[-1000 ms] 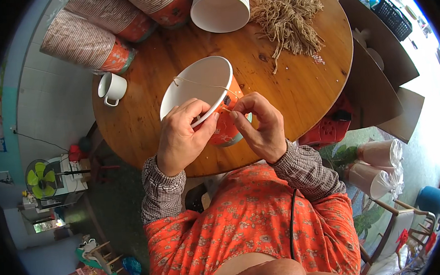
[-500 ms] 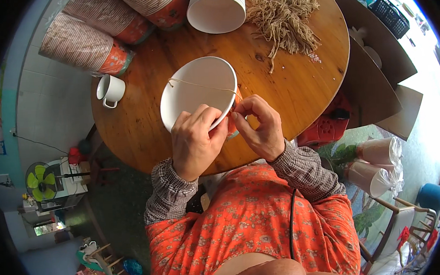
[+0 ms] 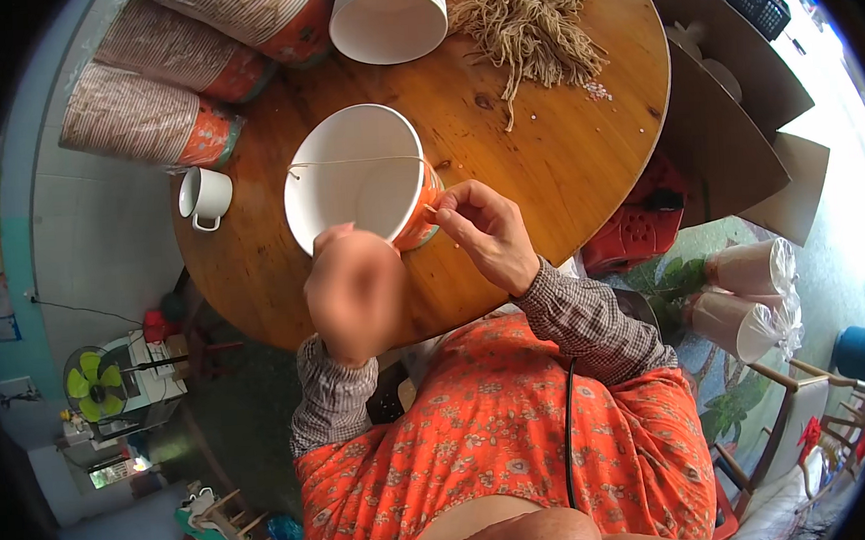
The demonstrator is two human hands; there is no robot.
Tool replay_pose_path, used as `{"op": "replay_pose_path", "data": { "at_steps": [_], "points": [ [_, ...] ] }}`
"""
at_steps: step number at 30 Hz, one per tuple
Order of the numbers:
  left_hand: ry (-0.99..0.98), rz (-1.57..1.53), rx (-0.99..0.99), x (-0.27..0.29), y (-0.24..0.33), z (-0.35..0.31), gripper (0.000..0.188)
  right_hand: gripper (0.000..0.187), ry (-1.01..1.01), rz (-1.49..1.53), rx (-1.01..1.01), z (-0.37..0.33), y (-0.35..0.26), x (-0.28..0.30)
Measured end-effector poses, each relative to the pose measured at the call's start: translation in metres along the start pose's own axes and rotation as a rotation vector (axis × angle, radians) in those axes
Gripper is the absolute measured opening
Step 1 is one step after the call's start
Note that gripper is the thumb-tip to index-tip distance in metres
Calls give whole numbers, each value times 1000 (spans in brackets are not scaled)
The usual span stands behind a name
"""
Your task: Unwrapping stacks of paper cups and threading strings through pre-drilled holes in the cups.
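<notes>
On the table lies a paper bucket (image 3: 350,196), white inside and orange outside, tilted with its mouth toward me. A thin tan string (image 3: 358,160) crosses the mouth from the left rim to the right side. The fingertips of my right hand (image 3: 491,233) are pinched at the string's end, close against the orange outer wall. My left hand (image 3: 358,295) is in front of the bucket's near rim, its fingertips overlapping the edge. Its fingers are smeared, so their hold cannot be made out.
A bundle of tan strings (image 3: 528,30) lies at the far right of the round wooden table (image 3: 563,156). Stacked white buckets (image 3: 388,20) and wrapped orange stacks (image 3: 131,120) stand at the back. A white mug (image 3: 206,196) is at left, an open carton (image 3: 713,109) at right.
My left hand has moved down and left from the right part of the rim. My right hand keeps its pinch at the bucket's outer side. The whole view has shifted slightly.
</notes>
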State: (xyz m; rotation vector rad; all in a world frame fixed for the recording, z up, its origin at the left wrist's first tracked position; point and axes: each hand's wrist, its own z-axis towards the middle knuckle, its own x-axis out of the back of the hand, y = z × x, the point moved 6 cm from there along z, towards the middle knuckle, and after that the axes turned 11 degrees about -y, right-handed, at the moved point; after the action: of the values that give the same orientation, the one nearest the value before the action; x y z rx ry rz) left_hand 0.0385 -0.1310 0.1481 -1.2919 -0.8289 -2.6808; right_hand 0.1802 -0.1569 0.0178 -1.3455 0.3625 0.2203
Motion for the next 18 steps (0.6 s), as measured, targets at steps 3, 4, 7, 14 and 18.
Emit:
{"op": "replay_pose_path", "data": {
  "at_steps": [3,4,7,14,18],
  "points": [
    [-337,-145,-101,0,12,-11,17,12,-29,37,14,-3,-4,1],
    [-340,-143,-100,-1,16,-15,17,11,-38,-63,116,-6,-14,1],
    [-303,-328,290,-16,4,-21,19,10,-100,-322,334,-12,-42,-4],
    [-374,-463,331,-29,-10,-24,26,15,-248,-540,464,-30,-67,-14],
    [-285,-250,285,-35,2,-13,22,16,-248,-558,472,-31,-65,-14]
  ]
}}
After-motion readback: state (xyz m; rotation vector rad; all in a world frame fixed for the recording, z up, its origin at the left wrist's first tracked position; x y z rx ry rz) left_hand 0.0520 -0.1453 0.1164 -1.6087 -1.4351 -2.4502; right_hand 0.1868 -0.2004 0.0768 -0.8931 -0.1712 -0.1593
